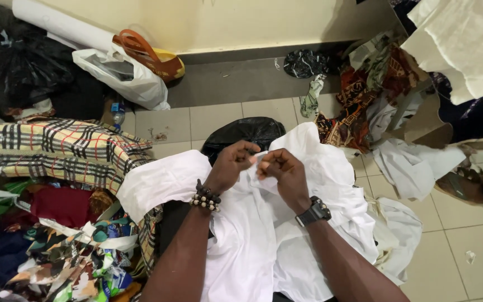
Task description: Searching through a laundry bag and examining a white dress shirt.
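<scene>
A large white cloth lies heaped over my lap and spills onto the tiled floor. My left hand, with a beaded bracelet at the wrist, is closed on a small fold of that cloth. My right hand, with a black watch on the wrist, pinches the same fold right beside it. The two hands almost touch at the fingertips. What lies between the fingertips is too small to make out.
A checked bag and piles of patterned fabric scraps sit at my left. A black plastic bag lies behind the cloth. More printed fabrics and white pieces are at the right. A white paper roll and plastic bag lean by the wall.
</scene>
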